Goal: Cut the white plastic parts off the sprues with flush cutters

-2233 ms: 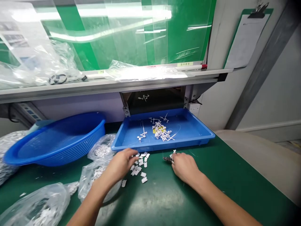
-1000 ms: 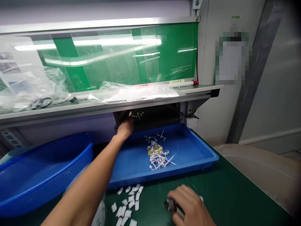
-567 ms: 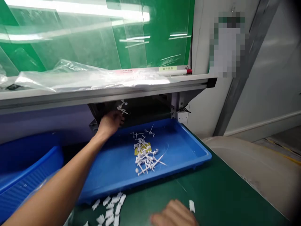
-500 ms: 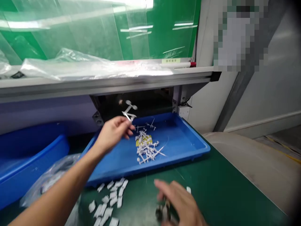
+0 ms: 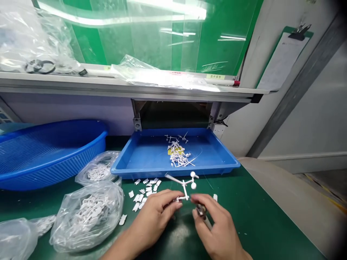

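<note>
My left hand (image 5: pixel 158 215) pinches a branched white plastic sprue (image 5: pixel 184 187) between thumb and fingertips, in front of the blue tray (image 5: pixel 151 172). The sprue has thin arms with small round discs at one end. My right hand (image 5: pixel 221 225) is closed around small metal nippers (image 5: pixel 201 210), partly covered by the fingers, close to the sprue's lower end. Whether the jaws touch the sprue I cannot tell. Left of my hands, several small white plastic pieces (image 5: pixel 148 189) lie on the green table. A tangle of white sprues (image 5: pixel 180 159) sits in the tray.
Clear plastic bags (image 5: pixel 63 231) of white parts stand at the left, with a big blue basket (image 5: pixel 67 157) behind them. A small white piece (image 5: pixel 215 197) lies beyond my right hand. Above the tray runs a metal ledge (image 5: pixel 108 88); a clipboard (image 5: pixel 284 59) hangs at the right.
My left hand has brought the sprue from above the tray down to the near side, beside my right hand. The view has swung left, bringing the bags and basket further in.
</note>
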`<state>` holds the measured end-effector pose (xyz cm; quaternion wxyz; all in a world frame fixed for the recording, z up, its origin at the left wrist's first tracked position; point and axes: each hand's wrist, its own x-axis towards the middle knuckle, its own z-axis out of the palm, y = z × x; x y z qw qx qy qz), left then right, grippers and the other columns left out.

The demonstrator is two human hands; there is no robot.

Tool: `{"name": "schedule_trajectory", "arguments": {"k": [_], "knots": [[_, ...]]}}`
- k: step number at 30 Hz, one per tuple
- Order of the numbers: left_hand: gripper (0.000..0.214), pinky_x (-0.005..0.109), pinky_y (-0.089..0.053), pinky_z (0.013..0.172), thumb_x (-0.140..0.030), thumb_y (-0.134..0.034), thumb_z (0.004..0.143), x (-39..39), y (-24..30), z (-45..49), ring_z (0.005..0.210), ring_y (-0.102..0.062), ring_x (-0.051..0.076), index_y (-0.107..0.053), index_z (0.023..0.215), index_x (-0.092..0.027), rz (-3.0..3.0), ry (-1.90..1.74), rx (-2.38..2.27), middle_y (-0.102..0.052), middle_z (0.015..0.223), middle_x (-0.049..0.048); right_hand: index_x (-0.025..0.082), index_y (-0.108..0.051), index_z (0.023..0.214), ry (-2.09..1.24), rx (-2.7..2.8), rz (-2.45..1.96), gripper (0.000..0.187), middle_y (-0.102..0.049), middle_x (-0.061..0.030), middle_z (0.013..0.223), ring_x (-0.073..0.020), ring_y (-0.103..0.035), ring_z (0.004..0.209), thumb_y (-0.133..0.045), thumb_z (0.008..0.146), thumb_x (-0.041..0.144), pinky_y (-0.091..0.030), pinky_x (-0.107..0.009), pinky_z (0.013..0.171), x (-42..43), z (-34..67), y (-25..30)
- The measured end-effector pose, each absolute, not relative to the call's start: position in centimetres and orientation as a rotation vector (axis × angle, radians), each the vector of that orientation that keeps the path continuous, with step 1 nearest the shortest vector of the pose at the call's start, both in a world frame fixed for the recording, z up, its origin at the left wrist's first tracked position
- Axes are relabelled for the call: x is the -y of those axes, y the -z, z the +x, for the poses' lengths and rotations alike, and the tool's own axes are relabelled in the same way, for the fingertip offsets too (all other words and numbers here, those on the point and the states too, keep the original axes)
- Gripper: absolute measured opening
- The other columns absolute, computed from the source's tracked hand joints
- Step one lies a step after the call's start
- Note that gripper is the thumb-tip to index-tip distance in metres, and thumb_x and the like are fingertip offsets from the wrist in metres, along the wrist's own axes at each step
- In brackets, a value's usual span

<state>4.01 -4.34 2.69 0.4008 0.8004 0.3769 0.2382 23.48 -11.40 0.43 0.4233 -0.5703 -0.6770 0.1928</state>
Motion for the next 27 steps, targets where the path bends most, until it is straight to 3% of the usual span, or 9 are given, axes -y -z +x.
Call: {"name": "schedule_trajectory", "arguments": {"k": [3, 6, 17, 27], "knots": [[0.026, 0.024, -0.048, 0.078, -0.037, -0.052, 0.095, 4.9, -2.5, 3.8, 0.085, -0.062, 0.017, -0.067, 0.115, -0.028, 1.909, -0.631, -0.965, -0.069, 0.098, 0.0014, 0.021, -0.056, 0.085, -0.304, 1.857, -1.591, 0.011, -0.063, -0.0043, 0.090, -0.0197, -0.059, 0.084, -0.047, 0.081, 0.015, -0.049, -0.031, 0.071, 11.7, 24.1, 0.4], [0.024, 0.023, -0.046, 0.078, -0.035, -0.053, 0.095, 5.4, -2.5, 3.8, 0.081, -0.062, 0.014, -0.068, 0.112, -0.029, 1.905, -0.606, -0.913, -0.070, 0.095, -0.0012, 0.021, -0.052, 0.077, -0.149, 1.998, -1.725, 0.007, -0.057, -0.0019, 0.076, -0.0196, -0.054, 0.071, -0.049, 0.078, 0.015, -0.043, -0.033, 0.066, 11.2, 23.9, 0.9], [0.029, 0.022, -0.045, 0.075, -0.038, -0.045, 0.098, 5.4, -2.2, 3.6, 0.078, -0.060, 0.015, -0.070, 0.098, -0.021, 1.979, -0.600, -0.870, -0.067, 0.090, 0.0033, 0.022, -0.051, 0.080, -0.112, 2.098, -1.658, 0.007, -0.055, -0.0011, 0.076, -0.0191, -0.049, 0.071, -0.051, 0.078, 0.015, -0.035, -0.030, 0.063, 10.4, 23.5, 1.6], [0.021, 0.021, -0.042, 0.077, -0.033, -0.048, 0.098, 5.5, -2.1, 3.8, 0.082, -0.061, 0.013, -0.067, 0.101, -0.026, 1.947, -0.581, -0.867, -0.065, 0.090, -0.0008, 0.022, -0.052, 0.083, -0.086, 2.075, -1.696, 0.010, -0.054, -0.0020, 0.078, -0.0206, -0.047, 0.072, -0.051, 0.077, 0.014, -0.033, -0.033, 0.066, 10.6, 23.8, 1.9]]}}
